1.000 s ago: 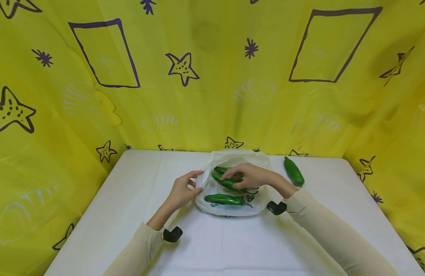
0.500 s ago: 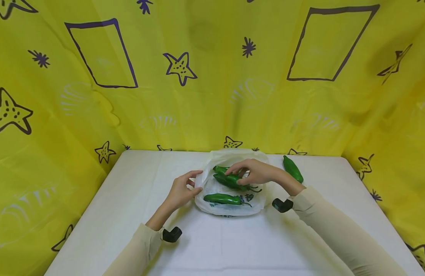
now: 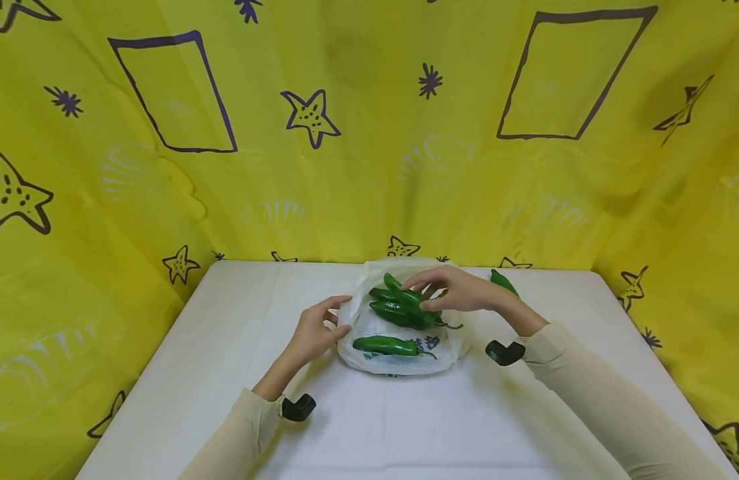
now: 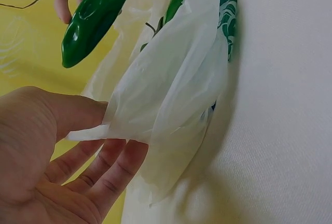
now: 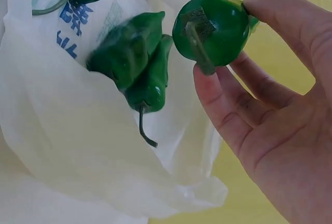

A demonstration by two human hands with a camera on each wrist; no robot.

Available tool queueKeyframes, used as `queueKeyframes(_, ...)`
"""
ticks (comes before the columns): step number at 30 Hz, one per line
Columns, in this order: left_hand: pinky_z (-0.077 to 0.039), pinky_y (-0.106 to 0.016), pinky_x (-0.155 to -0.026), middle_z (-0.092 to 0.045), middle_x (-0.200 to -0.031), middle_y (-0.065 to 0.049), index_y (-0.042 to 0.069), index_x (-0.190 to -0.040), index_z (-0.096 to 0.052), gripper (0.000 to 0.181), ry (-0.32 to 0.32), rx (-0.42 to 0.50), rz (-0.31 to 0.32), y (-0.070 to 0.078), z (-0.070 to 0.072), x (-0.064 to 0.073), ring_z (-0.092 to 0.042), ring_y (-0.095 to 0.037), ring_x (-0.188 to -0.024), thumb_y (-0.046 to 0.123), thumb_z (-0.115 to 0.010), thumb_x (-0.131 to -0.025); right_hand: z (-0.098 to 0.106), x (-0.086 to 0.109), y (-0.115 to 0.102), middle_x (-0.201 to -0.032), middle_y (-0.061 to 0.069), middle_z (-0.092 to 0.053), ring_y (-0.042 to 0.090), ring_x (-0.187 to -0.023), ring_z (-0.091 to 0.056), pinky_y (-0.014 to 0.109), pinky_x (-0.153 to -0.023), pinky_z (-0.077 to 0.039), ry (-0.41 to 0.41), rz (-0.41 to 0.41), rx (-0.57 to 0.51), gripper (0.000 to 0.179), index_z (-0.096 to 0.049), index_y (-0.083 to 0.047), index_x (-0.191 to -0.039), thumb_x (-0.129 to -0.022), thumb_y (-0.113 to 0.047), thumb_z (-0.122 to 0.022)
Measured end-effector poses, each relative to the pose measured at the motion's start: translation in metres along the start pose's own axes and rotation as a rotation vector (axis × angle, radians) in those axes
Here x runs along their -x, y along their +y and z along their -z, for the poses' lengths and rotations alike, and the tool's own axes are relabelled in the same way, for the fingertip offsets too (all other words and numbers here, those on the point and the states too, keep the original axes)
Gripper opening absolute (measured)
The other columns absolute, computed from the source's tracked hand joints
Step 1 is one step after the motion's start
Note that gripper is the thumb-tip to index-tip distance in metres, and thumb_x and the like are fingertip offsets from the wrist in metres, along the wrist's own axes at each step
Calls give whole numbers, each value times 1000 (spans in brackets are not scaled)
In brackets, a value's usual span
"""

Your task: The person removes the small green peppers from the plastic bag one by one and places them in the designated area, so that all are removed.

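Note:
My left hand (image 3: 316,333) pinches the rim of a white plastic bag (image 3: 360,363), its thumb and fingers on either side of the film in the left wrist view. My right hand (image 3: 465,290) grips a green pepper (image 5: 228,29) between thumb and fingers, held up over the bag's mouth. Two more green peppers (image 5: 148,86) lie close together inside the bag, stems pointing right in the head view. Nearer the front of the bag lies another pepper (image 3: 384,345) on its side. Blue print shows on the bag's inside.
Behind my right wrist, a separate green pepper (image 3: 504,281) lies on the white table (image 3: 273,287), partly hidden by the arm. A yellow curtain (image 3: 369,187) with starfish drawings hangs along the table's back and sides.
My right hand has risen out of the bag and drawn slightly right, lifting one pepper off the pile. My left hand stays at the bag's rim.

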State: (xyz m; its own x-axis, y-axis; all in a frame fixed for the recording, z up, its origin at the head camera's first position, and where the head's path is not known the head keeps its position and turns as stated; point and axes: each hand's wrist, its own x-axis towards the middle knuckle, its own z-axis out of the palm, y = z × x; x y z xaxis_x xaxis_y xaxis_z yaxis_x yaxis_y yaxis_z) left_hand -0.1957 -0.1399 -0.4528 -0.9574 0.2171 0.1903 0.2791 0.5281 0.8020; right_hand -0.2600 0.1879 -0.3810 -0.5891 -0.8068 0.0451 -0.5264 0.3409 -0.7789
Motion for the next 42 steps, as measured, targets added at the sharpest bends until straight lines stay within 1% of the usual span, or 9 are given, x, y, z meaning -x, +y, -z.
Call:
queueKeyframes(4, -53, -24, -58, -68, -122, -15, 9, -136, -65, 55, 5, 6, -4, 0, 0, 0, -65, -19, -84, -2, -80, -85, 6, 6, 0, -140, 14, -61, 33, -119, -63, 45, -98, -54, 32, -29, -19, 42, -63, -7, -139, -97, -8, -70)
queueKeyframes(9, -52, -24, -57, -69, -120, -15, 9, -135, -66, 54, 17, 9, -9, -2, 0, 0, -64, -18, -83, -2, -80, -84, 14, 16, -2, -139, 16, -61, 34, -119, -63, 47, -98, -53, 74, -77, -43, 44, -61, -8, -141, -98, -10, -70)
queueKeyframes(13, -52, -24, -57, -68, -120, -15, 9, -135, -66, 54, 17, 19, -12, -1, 0, 0, -64, -18, -83, -3, -80, -84, 20, 24, -2, -137, 17, -61, 34, -118, -64, 44, -97, -54, 107, -98, -40, 45, -60, -8, -142, -98, -10, -69)
queueKeyframes(17, -53, -24, -58, -68, -122, -15, 9, -135, -66, 54, 14, 22, -7, -1, 0, 0, -64, -18, -84, -2, -80, -84, 26, 34, 0, -135, 20, -62, 35, -117, -65, 36, -91, -57, 148, -113, -8, 45, -60, -8, -142, -98, -10, -70)
queueKeyframes(24, -53, -24, -59, -68, -121, -15, 9, -135, -66, 54, 16, 15, -6, -2, -1, 0, -63, -18, -84, -2, -80, -84, 35, 48, 4, -132, 19, -63, 33, -114, -66, 34, -89, -57, 210, -145, 6, 46, -61, -10, -141, -96, -11, -72)
queueKeyframes(30, -53, -23, -59, -68, -120, -14, 9, -135, -66, 54, 18, 13, -8, -2, -1, 0, -63, -18, -84, -2, -80, -84, 42, 61, 7, -129, 21, -65, 34, -111, -67, 33, -86, -57, 251, -157, 3, 45, -61, -6, -140, -96, -9, -71)
queueKeyframes(34, -53, -23, -59, -68, -120, -14, 9, -135, -66, 54, 18, 9, -8, -1, -1, 0, -64, -18, -83, -2, -80, -84, 46, 71, 8, -129, 19, -66, 34, -109, -68, 31, -86, -57, 275, -174, 8, 44, -61, -7, -140, -97, -10, -71)
queueKeyframes(39, -53, -24, -59, -68, -122, -14, 10, -136, -65, 54, 15, -3, -5, 0, 0, 0, -64, -18, -84, -1, -80, -85, 51, 84, 9, -134, 15, -64, 35, -114, -65, 27, -88, -55, 298, -198, 34, 44, -61, -9, -140, -98, -12, -70)
queueKeyframes(42, -53, -24, -60, -68, -122, -14, 10, -136, -65, 54, 13, -5, 3, 0, 0, 0, -64, -18, -85, -1, -80, -85, 53, 90, 10, -136, 16, -62, 37, -116, -64, 24, -89, -54, 309, -209, 45, 44, -60, -7, -141, -98, -12, -70)
